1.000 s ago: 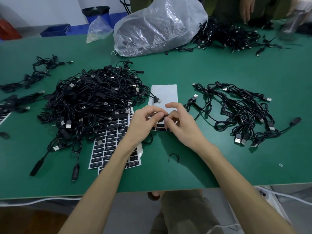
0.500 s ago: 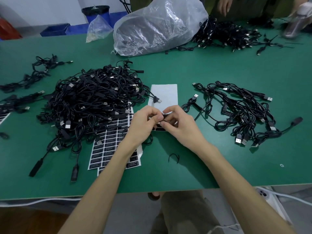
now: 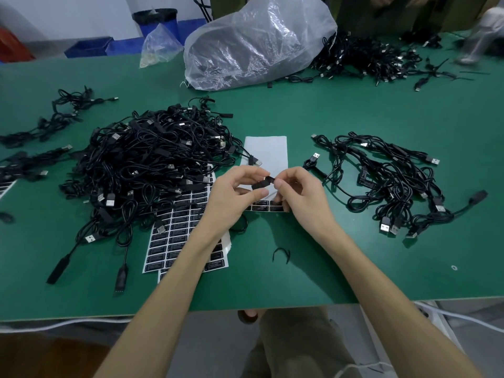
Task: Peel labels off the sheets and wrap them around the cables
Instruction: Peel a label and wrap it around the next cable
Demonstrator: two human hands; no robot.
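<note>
My left hand and my right hand meet above a nearly stripped white label sheet, which has black labels only along its near edge. Between their fingertips they pinch a small black piece, a label folded on a cable as far as I can tell. A loop of thin black cable hangs below my left hand. A fuller sheet of black labels lies left of my left forearm, partly under a big heap of black USB cables. A smaller pile of cables lies to the right.
A clear plastic bag lies at the back, a smaller bag to its left. More cables lie at the back right near another person's hands. Loose cables lie far left. A black twist tie lies near the table's front edge.
Both hands have lifted a little off the sheet and drawn slightly apart, so the black piece pinched between their fingertips now shows.
</note>
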